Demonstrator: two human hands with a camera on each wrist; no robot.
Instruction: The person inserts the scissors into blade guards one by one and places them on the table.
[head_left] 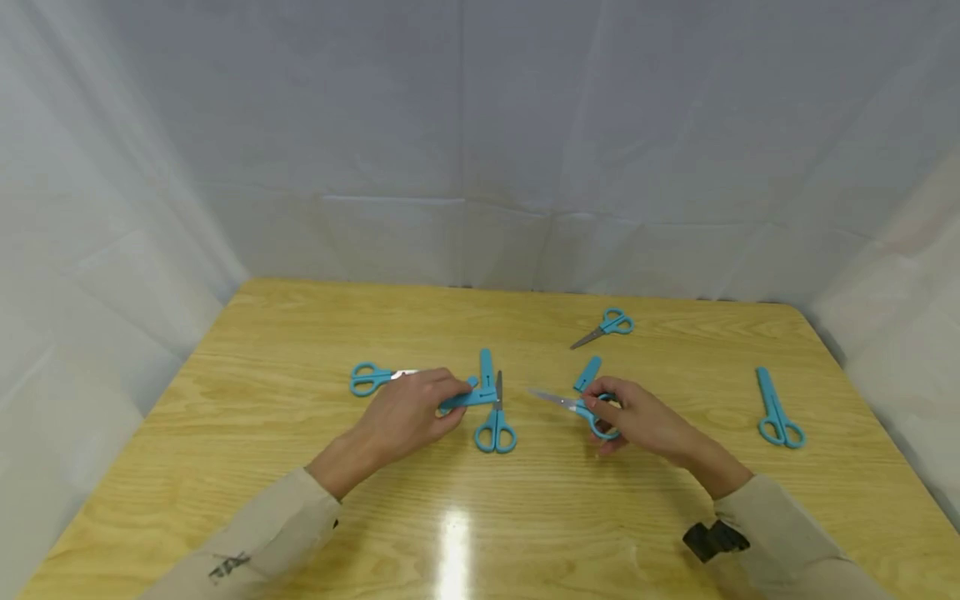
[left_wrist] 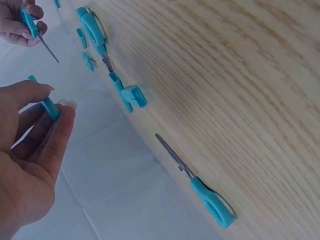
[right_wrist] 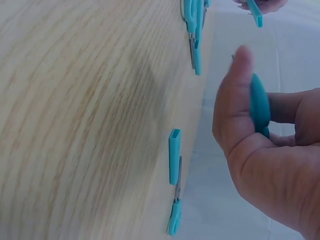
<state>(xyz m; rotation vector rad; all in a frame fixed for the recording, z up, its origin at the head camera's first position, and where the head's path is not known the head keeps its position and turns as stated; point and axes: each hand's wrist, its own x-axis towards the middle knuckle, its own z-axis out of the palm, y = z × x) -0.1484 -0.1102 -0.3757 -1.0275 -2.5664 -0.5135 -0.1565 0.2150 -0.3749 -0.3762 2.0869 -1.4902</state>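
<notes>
My left hand (head_left: pixel 405 412) pinches a blue blade cover (left_wrist: pixel 50 108) between thumb and fingers, above the table. In my right hand (head_left: pixel 645 417) is a pair of blue-handled scissors (head_left: pixel 553 398), gripped at the handles, with bare blades pointing left towards the other hand. Between the hands lies a second pair of scissors (head_left: pixel 495 435), tips away from me, beside loose blue covers (head_left: pixel 486 371). Under the left hand, another pair (head_left: pixel 367 380) has its blades partly hidden. Just beyond the right hand rests another cover (head_left: pixel 588 374).
Uncovered scissors (head_left: pixel 617 322) lie towards the back of the wooden table (head_left: pixel 337 312). At the far right are scissors (head_left: pixel 772 412) with their blades inside a cover. Pale sheeting (head_left: pixel 525 150) hangs behind the table and at both sides.
</notes>
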